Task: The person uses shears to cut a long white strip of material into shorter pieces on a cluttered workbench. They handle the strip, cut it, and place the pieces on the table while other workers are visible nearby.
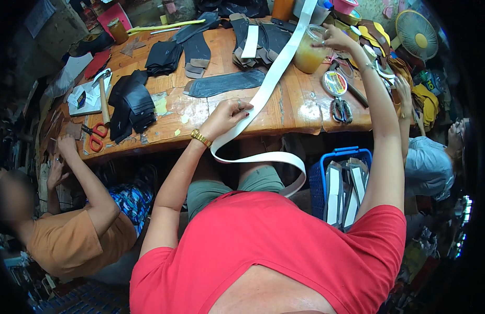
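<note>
A long white strip (pixel 267 90) runs from the table's far edge toward me, then hangs over the near edge and loops across my lap. My left hand (pixel 229 116), with a gold watch at its wrist, pinches the strip's left edge near the table's front. At the far right, my right hand (pixel 338 40) is at the mouth of a clear jar of yellowish paste (pixel 309 56), its fingers bent together. What those fingers hold is too small to make out. Left of the strip lies a dark flat piece (pixel 227 83) on the wooden table (pixel 195 112).
Orange-handled scissors (pixel 97 137), a hammer (pixel 103 99) and stacks of black pieces (pixel 133 104) lie left. A round tin (pixel 334 82) sits right. A blue basket (pixel 317 183) of strips stands beside my right leg. Co-workers sit at both sides; a fan (pixel 416 35) stands far right.
</note>
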Available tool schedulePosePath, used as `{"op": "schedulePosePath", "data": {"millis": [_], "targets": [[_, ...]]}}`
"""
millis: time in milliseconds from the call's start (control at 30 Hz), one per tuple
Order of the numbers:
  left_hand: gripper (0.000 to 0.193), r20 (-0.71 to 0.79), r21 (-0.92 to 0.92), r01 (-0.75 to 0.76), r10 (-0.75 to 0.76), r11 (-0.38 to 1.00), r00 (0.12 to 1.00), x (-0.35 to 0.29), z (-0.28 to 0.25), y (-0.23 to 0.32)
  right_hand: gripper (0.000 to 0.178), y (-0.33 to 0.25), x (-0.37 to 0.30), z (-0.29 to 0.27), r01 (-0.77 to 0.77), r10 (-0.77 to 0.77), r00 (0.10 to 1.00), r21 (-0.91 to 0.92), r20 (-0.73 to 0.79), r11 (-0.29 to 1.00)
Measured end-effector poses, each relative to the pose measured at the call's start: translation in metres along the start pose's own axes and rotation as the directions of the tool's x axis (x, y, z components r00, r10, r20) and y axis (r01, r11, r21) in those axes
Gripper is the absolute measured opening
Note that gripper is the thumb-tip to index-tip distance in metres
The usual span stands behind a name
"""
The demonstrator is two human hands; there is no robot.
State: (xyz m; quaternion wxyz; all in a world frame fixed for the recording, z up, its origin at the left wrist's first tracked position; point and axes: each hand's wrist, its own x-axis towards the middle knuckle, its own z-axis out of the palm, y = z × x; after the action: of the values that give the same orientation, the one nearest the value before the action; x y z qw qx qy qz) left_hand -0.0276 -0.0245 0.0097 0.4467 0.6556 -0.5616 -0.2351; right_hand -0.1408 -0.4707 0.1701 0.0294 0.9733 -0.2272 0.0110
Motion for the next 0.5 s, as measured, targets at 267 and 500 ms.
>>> {"op": "schedulePosePath", "data": {"millis": [267, 500], "targets": [[0.028, 0.064, -0.052, 0.114, -0.111, 0.992, 0.992, -0.026, -0.012, -0.006, 0.058, -0.053, -0.085, 0.031, 0.172, -0.099, 0.764, 0.054, -0.638, 0.984], [0.028, 0.074, -0.085, 0.142, -0.136, 0.986, 0.988, -0.033, -0.019, -0.013, 0.061, -0.174, -0.149, 0.087, 0.454, -0.36, 0.872, 0.271, -0.333, 0.849]]}}
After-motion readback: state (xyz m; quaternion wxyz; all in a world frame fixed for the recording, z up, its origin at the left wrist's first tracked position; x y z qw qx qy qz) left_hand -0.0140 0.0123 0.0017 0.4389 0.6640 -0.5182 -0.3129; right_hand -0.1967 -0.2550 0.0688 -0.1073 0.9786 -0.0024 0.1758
